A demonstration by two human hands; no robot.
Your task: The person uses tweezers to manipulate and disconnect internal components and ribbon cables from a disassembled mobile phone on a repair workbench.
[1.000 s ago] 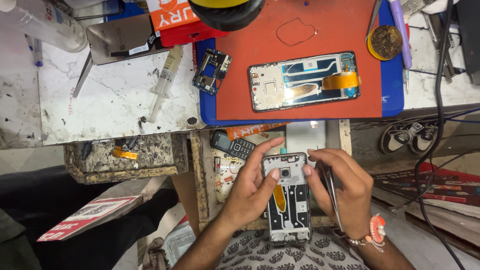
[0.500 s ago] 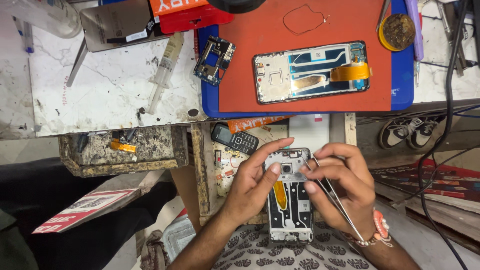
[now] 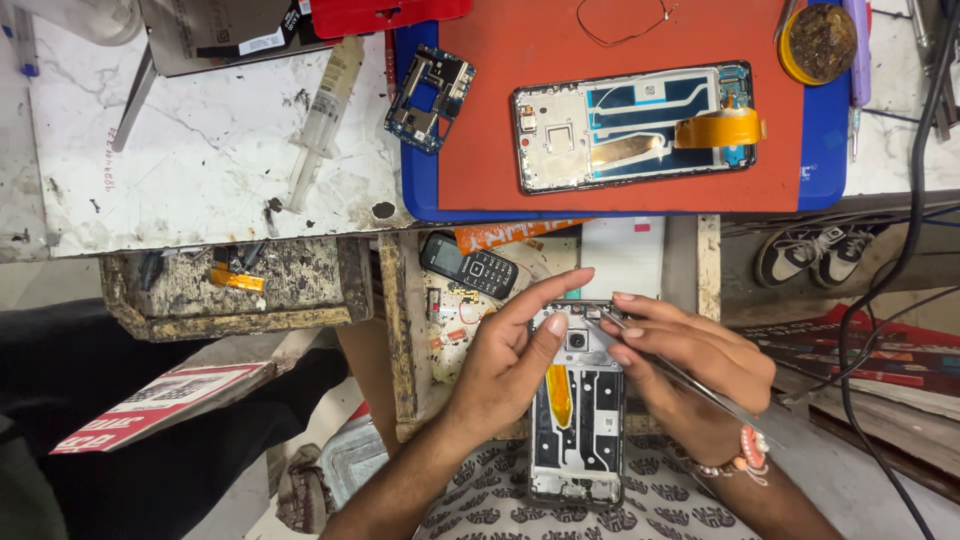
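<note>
Item: opened black smartphone chassis (image 3: 577,415), resting on lap below bench.
Left hand (image 3: 505,372): steadies its upper left edge.
Right hand (image 3: 690,365): pinches thin metal tweezers (image 3: 680,375), tips at camera area.
Risk: slipped tips could scratch the yellow flex ribbon (image 3: 560,395).

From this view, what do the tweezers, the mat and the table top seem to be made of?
Tweezers: likely steel; thin, grey, with a bright glint.
Mat: probably silicone or rubber; flat, matte orange-red on a blue tray.
Table top: looks like marble or a marble-look sheet; white with grey veins, stained.
</note>
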